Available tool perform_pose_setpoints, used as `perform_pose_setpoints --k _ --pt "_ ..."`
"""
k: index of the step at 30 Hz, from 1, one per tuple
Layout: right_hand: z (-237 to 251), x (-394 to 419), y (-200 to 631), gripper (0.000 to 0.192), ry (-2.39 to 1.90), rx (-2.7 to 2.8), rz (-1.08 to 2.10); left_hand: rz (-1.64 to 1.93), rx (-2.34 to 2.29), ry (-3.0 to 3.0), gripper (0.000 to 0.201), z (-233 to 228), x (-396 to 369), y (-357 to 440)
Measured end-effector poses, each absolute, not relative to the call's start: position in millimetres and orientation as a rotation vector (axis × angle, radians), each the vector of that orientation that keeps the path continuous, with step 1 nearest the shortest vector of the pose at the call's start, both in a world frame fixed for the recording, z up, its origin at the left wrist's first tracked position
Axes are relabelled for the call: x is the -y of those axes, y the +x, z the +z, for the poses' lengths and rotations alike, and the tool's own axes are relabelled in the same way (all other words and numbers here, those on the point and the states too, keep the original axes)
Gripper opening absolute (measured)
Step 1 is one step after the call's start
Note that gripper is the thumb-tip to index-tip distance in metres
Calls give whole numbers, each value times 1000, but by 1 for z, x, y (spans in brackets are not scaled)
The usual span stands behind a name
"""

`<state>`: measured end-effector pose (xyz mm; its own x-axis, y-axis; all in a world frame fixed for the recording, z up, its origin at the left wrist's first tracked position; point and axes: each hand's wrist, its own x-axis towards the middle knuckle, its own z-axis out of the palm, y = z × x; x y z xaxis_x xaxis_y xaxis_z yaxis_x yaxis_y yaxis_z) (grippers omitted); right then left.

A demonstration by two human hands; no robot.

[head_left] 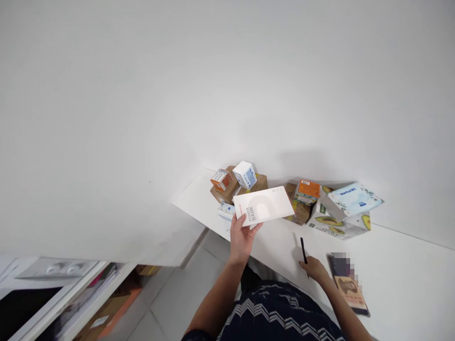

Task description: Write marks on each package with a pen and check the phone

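In my left hand [242, 240] is a flat white power bank box [272, 203], gripped at its lower left end and held up over the table with its printed face showing. My right hand [316, 270] has its fingers closed round a black pen [303, 247], which stands nearly upright just above the table. Behind the white box, partly covered by it, are brown cartons [222, 193] with a small orange-and-white box [221, 179] and a white-and-blue box [245, 174] on top.
At the back right, an orange box [308, 190] rests on a brown carton [300, 212], beside an avocado-print box [341, 226] topped by a light blue box [355, 195]. A phone-like object [350, 286] lies right of my right hand on the white table [401, 265]. Shelves [95, 293] stand lower left.
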<state>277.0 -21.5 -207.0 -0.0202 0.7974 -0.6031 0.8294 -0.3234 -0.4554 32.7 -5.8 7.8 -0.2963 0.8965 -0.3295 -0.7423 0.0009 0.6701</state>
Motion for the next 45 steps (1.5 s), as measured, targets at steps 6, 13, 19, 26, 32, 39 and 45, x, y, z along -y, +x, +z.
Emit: perform_pose_setpoints --k 6,13,19,26,32,39,45 --pt "-229 23 285 27 2100 -1767 -1176 1678 -970 -12 29 0 -2 20" --pt "-224 25 286 32 2140 -1781 -1078 1554 -1124 -164 22 -24 -8 20" --pt "-215 30 284 26 2149 -1844 -1096 1523 -1227 -66 25 -58 -12 33" --pt "-220 35 279 20 2103 -1936 -1131 1631 -1451 362 36 -93 -28 45" --pt "-228 39 278 17 2079 -1984 -1153 1484 -1669 894 42 -122 -52 48" --pt "-224 44 276 17 2078 -1984 -1134 1242 -1814 1269 48 -117 -115 73" --pt "-220 48 276 17 2084 -1992 -1124 1021 -1736 1479 56 -106 -163 102"
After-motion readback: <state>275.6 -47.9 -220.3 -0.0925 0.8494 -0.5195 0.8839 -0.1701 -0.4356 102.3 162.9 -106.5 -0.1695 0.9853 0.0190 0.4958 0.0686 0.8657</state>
